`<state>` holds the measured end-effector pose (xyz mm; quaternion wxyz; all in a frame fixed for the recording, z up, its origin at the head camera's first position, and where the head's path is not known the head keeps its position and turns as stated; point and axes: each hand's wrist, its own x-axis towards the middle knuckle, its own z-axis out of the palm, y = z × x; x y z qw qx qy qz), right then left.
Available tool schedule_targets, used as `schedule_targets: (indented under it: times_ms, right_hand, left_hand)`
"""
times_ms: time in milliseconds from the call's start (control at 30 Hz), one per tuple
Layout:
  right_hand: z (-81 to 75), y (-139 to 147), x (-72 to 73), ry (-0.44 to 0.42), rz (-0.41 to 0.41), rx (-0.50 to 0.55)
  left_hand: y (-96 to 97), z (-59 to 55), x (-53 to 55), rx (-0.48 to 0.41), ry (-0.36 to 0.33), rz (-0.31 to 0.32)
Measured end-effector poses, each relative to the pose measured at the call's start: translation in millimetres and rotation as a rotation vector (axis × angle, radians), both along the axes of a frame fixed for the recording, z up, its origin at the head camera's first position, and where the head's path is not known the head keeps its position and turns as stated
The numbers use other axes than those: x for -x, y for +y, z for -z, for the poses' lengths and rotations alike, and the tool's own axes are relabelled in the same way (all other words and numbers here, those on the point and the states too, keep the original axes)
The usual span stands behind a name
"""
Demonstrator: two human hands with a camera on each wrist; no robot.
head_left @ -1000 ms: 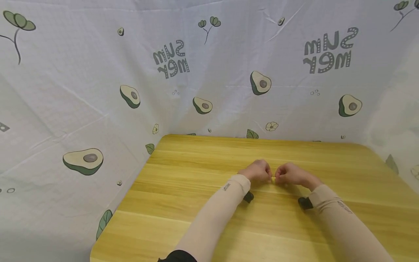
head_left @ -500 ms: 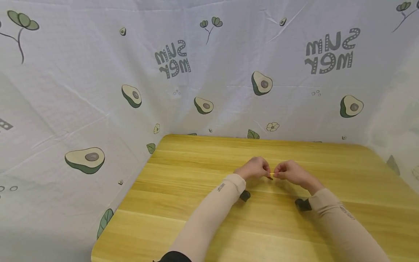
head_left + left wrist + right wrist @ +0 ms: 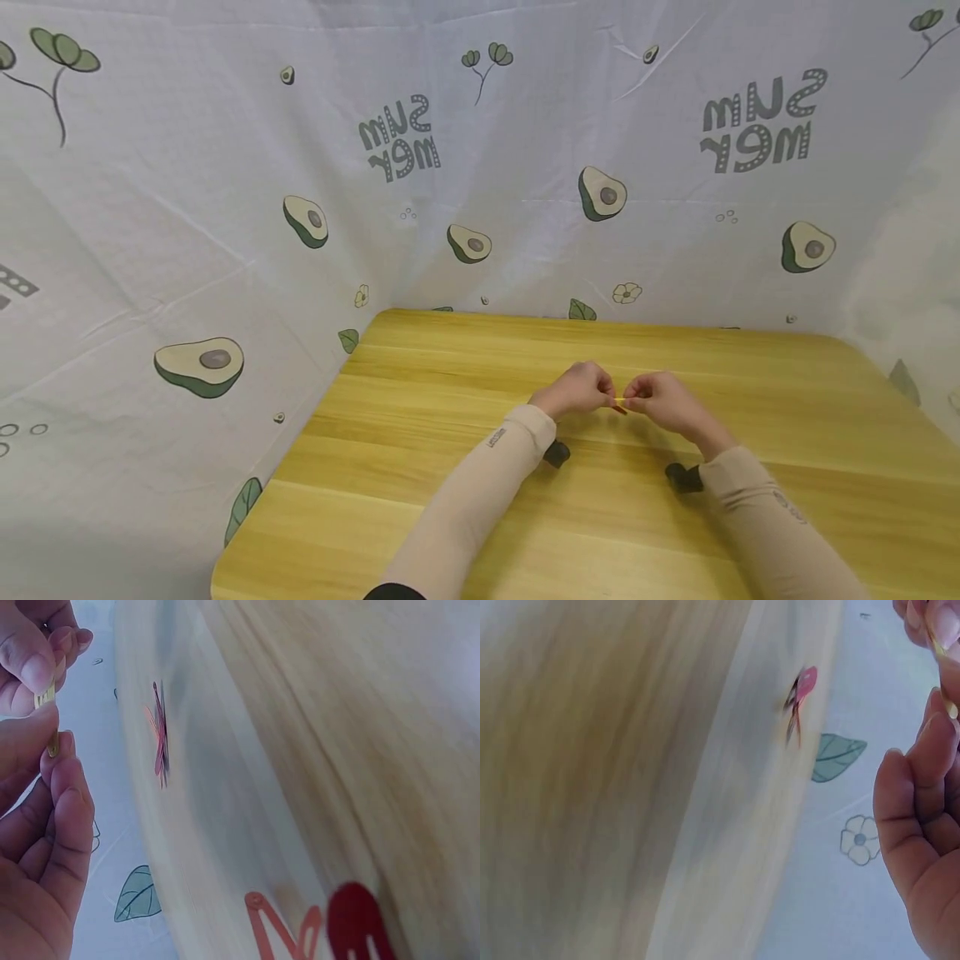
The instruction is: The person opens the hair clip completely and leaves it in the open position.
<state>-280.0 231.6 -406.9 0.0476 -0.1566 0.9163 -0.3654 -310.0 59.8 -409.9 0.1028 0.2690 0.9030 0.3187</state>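
Yellow clip [image 3: 45,697] pinched in mid-air between your two hands

You have one small, slim clip up off the table [image 3: 360,467] – bright yellow, with narrow slots showing through its flat body. Your left hand [image 3: 576,390] and your right hand [image 3: 670,404] each pinch it between thumb and fingers, and its tip shows past your left thumb. From your head view it bridges the short gap between the fingertips, roughly level; from your right wrist it looks thin, almost edge-on. Your fingers hide much of it – you cannot tell whether it is snapped open or closed. Below it, a small pile of clips [image 3: 160,737], mostly reddish, lies on the tabletop.
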Motion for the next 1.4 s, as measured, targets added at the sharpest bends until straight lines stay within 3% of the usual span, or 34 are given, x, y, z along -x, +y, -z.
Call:
schedule_targets:
  times_ms: [133, 300, 567, 667, 900, 1400]
  right_hand:
    - [-0.3, -4.0, -3.1, 0.017, 0.008, -0.020]
    - [1.1, -9.1, -5.8, 0.043, 0.033, -0.034]
    - [3.4, -13.2, -6.6, 0.161, 0.075, -0.050]
    - [4.1, -12.8, -7.7, 0.156, 0.091, -0.029]
    - [4.6, -12.8, -13.8, 0.121, 0.109, 0.029]
    - [-2.4, -18.7, -19.8, 0.081, 0.079, 0.084]
  left_hand:
    - [-3.8, -0.3, -2.1, -0.010, -0.013, 0.012]
    - [-5.7, -0.1, -2.9, 0.006, 0.019, 0.013]
    - [-4.7, -4.7, -5.5, 0.034, 0.082, -0.006]
    - [-5.2, -5.6, -6.5, 0.027, 0.079, -0.007]
    - [-7.8, -3.2, -5.9, 0.059, 0.151, 0.002]
    - [-25.9, -8.3, -5.6, -0.010, 0.087, 0.061]
